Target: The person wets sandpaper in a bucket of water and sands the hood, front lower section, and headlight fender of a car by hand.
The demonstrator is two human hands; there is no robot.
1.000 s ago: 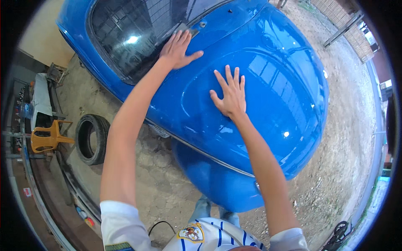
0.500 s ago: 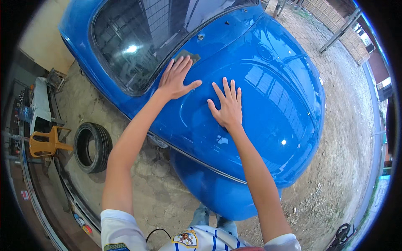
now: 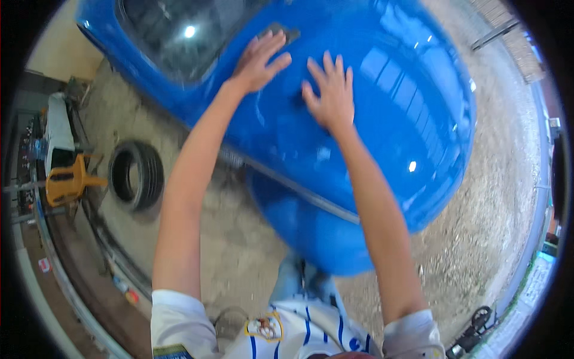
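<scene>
A rounded blue car (image 3: 382, 143) fills the upper middle, its glossy painted panel under both hands. My left hand (image 3: 257, 64) lies flat, fingers outstretched and thumb out to the side, over a thin grey-green sheet (image 3: 291, 35). Part of this sheet sticks out past the fingertips; I cannot tell whether it is cloth or sandpaper. To the right, my right hand (image 3: 333, 96) rests with spread fingers on the bare blue paint and holds nothing. The dark car window (image 3: 179, 51) lies to the left of my left hand.
The car's lower rounded fender (image 3: 311, 227) bulges close to my legs. On the ground to the left lies a loose black tyre (image 3: 136, 176), next to an orange plastic chair (image 3: 67, 179). Gravelly ground (image 3: 478, 203) runs along the right, with a post (image 3: 495, 34) farther off.
The view has tilted down, so the car and both hands sit higher in the picture. My left hand and the sheet stay together on the panel; my right hand stays spread on the paint.
</scene>
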